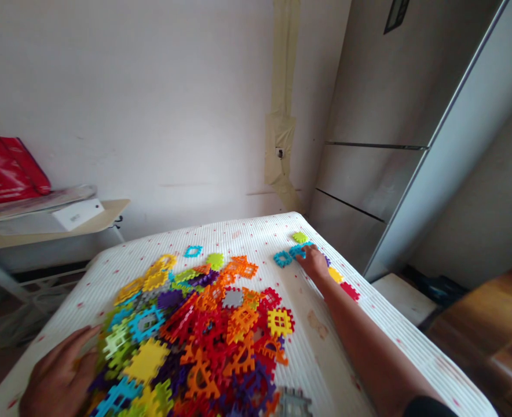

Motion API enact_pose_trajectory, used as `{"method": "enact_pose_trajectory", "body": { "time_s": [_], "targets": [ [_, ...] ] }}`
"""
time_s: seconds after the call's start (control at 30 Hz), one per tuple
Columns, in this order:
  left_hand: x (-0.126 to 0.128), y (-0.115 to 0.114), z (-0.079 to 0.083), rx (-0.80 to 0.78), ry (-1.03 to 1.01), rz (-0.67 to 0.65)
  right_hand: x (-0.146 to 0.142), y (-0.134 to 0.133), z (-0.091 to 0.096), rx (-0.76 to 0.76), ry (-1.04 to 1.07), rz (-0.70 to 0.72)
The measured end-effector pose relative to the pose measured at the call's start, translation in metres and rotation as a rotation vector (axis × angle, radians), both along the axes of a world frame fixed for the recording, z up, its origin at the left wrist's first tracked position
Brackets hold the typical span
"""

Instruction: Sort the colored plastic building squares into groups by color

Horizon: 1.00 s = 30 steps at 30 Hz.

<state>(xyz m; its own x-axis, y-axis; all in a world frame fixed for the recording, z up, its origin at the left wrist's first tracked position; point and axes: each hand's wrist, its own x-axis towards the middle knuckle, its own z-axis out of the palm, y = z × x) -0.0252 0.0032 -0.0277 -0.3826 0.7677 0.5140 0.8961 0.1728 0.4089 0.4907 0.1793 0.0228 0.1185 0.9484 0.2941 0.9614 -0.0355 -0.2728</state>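
Note:
My right hand (313, 260) reaches to the far right of the table, fingers bent down onto a blue interlocking plastic tile (298, 249); its fingertips are partly hidden. Beside that tile lies a blue square frame tile (282, 259), with a lime-green tile (300, 237) behind. A yellow tile (336, 275) and a red tile (350, 291) continue the row on the near side of my wrist. My left hand (62, 373) rests against the left side of a big heap of mixed tiles (212, 324), fingers extended and apart, with no tile visibly held.
A white ribbed cloth with red dots covers the table (412, 330). A lone blue frame tile (193, 251) lies behind the heap. To the right stands a grey fridge (369, 174). At the left, a side table (110, 209) bears a red bag (10, 168) and a white box (77, 214).

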Motion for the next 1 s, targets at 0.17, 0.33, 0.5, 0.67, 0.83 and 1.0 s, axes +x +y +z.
{"method": "enact_pose_trajectory", "body": {
  "time_s": [0.17,0.33,0.5,0.67,0.83,1.0],
  "targets": [
    [0.014,-0.005,0.014,-0.040,-0.097,0.003,-0.002,-0.005,0.007,0.115,0.059,0.048],
    [0.023,-0.008,0.024,-0.034,-0.104,-0.005,-0.032,-0.017,0.019,0.246,0.195,0.362],
    [0.035,-0.015,0.040,-0.078,-0.267,0.126,-0.095,-0.016,0.016,0.144,0.225,0.783],
    [0.036,-0.020,0.042,0.016,-0.378,0.284,-0.137,0.016,-0.002,0.027,0.095,0.764],
    [0.024,-0.014,0.030,-0.099,-0.265,0.384,-0.153,0.023,-0.019,-0.052,0.098,0.840],
    [0.026,-0.011,0.029,-0.091,-0.333,0.222,-0.158,-0.009,-0.018,-0.117,0.273,0.869]
  ]
}}
